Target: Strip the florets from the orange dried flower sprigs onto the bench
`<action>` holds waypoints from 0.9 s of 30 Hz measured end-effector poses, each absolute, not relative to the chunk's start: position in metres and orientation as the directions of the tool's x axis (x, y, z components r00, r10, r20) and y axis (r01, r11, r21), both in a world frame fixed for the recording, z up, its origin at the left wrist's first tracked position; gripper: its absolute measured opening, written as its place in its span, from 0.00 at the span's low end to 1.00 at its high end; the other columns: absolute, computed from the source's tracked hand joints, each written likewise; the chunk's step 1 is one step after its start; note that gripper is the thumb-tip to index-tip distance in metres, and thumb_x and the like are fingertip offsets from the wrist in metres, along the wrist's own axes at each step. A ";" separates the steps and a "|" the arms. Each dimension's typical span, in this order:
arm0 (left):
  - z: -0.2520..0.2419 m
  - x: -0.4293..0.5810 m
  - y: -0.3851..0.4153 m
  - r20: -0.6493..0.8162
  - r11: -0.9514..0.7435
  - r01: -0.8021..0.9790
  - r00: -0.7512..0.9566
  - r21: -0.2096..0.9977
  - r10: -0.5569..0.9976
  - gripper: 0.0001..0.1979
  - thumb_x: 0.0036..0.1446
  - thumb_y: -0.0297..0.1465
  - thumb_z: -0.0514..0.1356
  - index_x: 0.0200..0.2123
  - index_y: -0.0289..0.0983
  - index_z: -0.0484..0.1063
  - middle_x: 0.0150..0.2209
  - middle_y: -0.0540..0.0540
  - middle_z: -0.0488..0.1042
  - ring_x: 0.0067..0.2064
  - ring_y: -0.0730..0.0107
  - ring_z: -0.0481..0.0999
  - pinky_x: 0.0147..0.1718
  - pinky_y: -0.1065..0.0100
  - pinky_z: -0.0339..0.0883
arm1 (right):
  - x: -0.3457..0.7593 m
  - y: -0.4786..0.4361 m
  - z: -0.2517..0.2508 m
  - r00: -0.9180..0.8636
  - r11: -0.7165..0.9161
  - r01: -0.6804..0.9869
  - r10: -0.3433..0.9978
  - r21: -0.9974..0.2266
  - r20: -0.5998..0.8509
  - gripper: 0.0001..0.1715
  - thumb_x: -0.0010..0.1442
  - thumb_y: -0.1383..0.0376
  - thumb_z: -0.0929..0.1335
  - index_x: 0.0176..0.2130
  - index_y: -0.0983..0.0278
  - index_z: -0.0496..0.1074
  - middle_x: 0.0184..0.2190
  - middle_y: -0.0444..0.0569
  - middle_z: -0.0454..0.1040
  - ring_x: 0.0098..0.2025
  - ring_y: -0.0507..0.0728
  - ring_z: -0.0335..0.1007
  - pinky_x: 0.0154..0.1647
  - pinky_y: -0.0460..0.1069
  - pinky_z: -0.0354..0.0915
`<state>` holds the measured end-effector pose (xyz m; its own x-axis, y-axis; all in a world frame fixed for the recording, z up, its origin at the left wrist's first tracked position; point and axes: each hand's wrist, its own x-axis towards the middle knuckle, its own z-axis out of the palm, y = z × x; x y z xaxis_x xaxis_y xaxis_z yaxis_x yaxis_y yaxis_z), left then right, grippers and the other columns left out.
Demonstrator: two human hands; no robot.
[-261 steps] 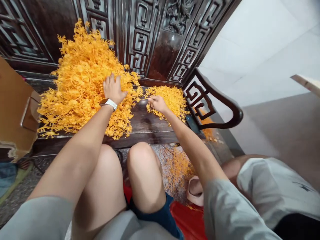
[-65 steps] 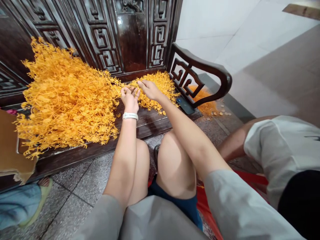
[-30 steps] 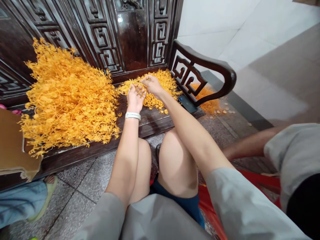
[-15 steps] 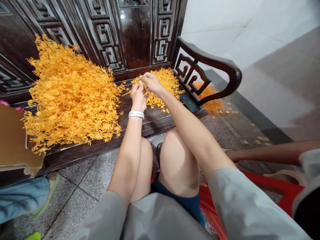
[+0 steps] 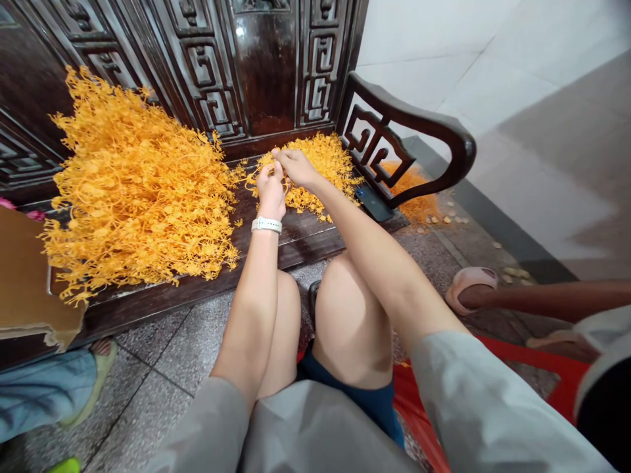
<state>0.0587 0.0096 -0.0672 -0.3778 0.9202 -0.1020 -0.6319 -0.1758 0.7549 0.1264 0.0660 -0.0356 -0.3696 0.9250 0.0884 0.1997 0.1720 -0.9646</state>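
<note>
My left hand (image 5: 271,189), with a pale watch band at the wrist, is closed in a pinch above the bench seat. Against its fingertips, my right hand (image 5: 294,167) is pinched too. Between them is a thin orange plastic sprig (image 5: 285,186), partly covered by the fingers. Just behind and beside the hands lies a smaller pile of orange plastic sprigs (image 5: 328,164) with bushy tips. To the left, a much larger pile of the same sprigs (image 5: 142,190) rises against the carved backrest.
The dark wooden bench (image 5: 305,240) ends in a curved armrest (image 5: 419,112), with a phone (image 5: 374,203) beside it. Orange bits (image 5: 414,190) lie on the floor beyond. A cardboard box (image 5: 34,276) stands left. Other people's feet show at both sides, one in a pink clog (image 5: 470,286).
My right fingertips have dipped slightly down and left, and the sprig's straight end no longer sticks out leftward. At right, another person's leg has shifted, bringing the pink clog into view.
</note>
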 end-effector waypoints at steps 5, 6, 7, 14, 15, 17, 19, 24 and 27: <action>-0.065 0.058 0.009 -0.140 -0.158 -0.666 -0.371 0.729 0.918 0.16 0.72 0.34 0.68 0.33 0.38 0.67 0.29 0.53 0.71 0.25 0.80 0.67 0.26 0.77 0.62 | 0.124 0.078 -0.046 -0.324 0.298 0.213 0.920 -0.930 0.221 0.30 0.80 0.57 0.67 0.26 0.61 0.58 0.23 0.39 0.58 0.26 0.48 0.53 0.26 0.44 0.54; -0.065 0.058 0.010 -0.148 -0.155 -0.671 -0.372 0.725 0.916 0.16 0.72 0.34 0.69 0.34 0.39 0.67 0.29 0.53 0.72 0.25 0.80 0.68 0.27 0.77 0.62 | 0.123 0.079 -0.046 -0.317 0.312 0.224 0.919 -0.923 0.233 0.31 0.80 0.57 0.67 0.26 0.61 0.58 0.23 0.40 0.59 0.26 0.49 0.53 0.27 0.44 0.55; -0.064 0.058 0.010 -0.154 -0.161 -0.675 -0.382 0.720 0.911 0.15 0.71 0.33 0.69 0.34 0.39 0.68 0.30 0.53 0.72 0.26 0.79 0.69 0.28 0.76 0.64 | 0.123 0.080 -0.046 -0.303 0.320 0.234 0.921 -0.918 0.244 0.32 0.80 0.56 0.66 0.25 0.61 0.57 0.23 0.40 0.59 0.26 0.49 0.54 0.27 0.45 0.55; -0.066 0.052 0.013 -0.127 -0.234 -0.668 -0.444 0.706 0.887 0.12 0.68 0.28 0.71 0.37 0.41 0.69 0.35 0.52 0.77 0.35 0.75 0.78 0.41 0.72 0.72 | 0.122 0.076 -0.042 -0.263 0.261 0.254 0.945 -0.931 0.193 0.35 0.78 0.43 0.65 0.27 0.60 0.57 0.21 0.40 0.60 0.25 0.50 0.56 0.28 0.46 0.58; -0.066 0.051 0.013 -0.130 -0.227 -0.674 -0.436 0.703 0.891 0.12 0.68 0.28 0.72 0.37 0.41 0.70 0.36 0.51 0.77 0.34 0.76 0.78 0.40 0.72 0.72 | 0.121 0.075 -0.041 -0.267 0.253 0.251 0.946 -0.934 0.185 0.34 0.78 0.45 0.66 0.27 0.60 0.57 0.21 0.40 0.60 0.24 0.49 0.55 0.28 0.46 0.57; -0.066 0.049 0.013 -0.140 -0.204 -0.694 -0.405 0.690 0.904 0.11 0.70 0.29 0.70 0.37 0.41 0.70 0.35 0.51 0.77 0.32 0.77 0.76 0.38 0.73 0.71 | 0.121 0.073 -0.039 -0.259 0.228 0.233 0.951 -0.945 0.166 0.33 0.79 0.50 0.67 0.26 0.60 0.56 0.21 0.40 0.60 0.24 0.49 0.54 0.26 0.46 0.55; -0.065 0.049 0.012 -0.150 -0.170 -0.716 -0.361 0.677 0.920 0.09 0.74 0.31 0.65 0.38 0.42 0.71 0.34 0.51 0.77 0.30 0.77 0.74 0.35 0.73 0.70 | 0.120 0.071 -0.036 -0.240 0.191 0.194 0.960 -0.962 0.142 0.33 0.79 0.53 0.67 0.26 0.59 0.54 0.20 0.39 0.59 0.22 0.48 0.53 0.24 0.45 0.53; -0.053 0.053 0.002 -0.131 -0.115 -0.736 -0.268 0.668 0.955 0.15 0.80 0.33 0.57 0.34 0.41 0.69 0.29 0.52 0.71 0.26 0.76 0.69 0.31 0.72 0.68 | 0.119 0.060 -0.023 -0.246 0.116 0.069 0.965 -0.991 0.096 0.35 0.77 0.52 0.70 0.25 0.59 0.52 0.17 0.39 0.60 0.19 0.48 0.55 0.19 0.44 0.47; -0.044 0.055 -0.003 -0.099 -0.124 -0.762 -0.240 0.635 0.966 0.19 0.80 0.26 0.53 0.31 0.40 0.64 0.27 0.53 0.64 0.23 0.77 0.61 0.28 0.73 0.64 | 0.119 0.054 -0.018 -0.293 0.057 0.034 0.955 -0.998 0.044 0.35 0.76 0.49 0.71 0.26 0.59 0.53 0.17 0.40 0.64 0.17 0.48 0.59 0.16 0.44 0.48</action>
<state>0.0551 -0.0033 -0.0437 -0.2402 0.9657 -0.0990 -0.7621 -0.1244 0.6354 0.1185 0.0536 -0.0180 -0.2928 0.9551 0.0444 0.0345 0.0569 -0.9978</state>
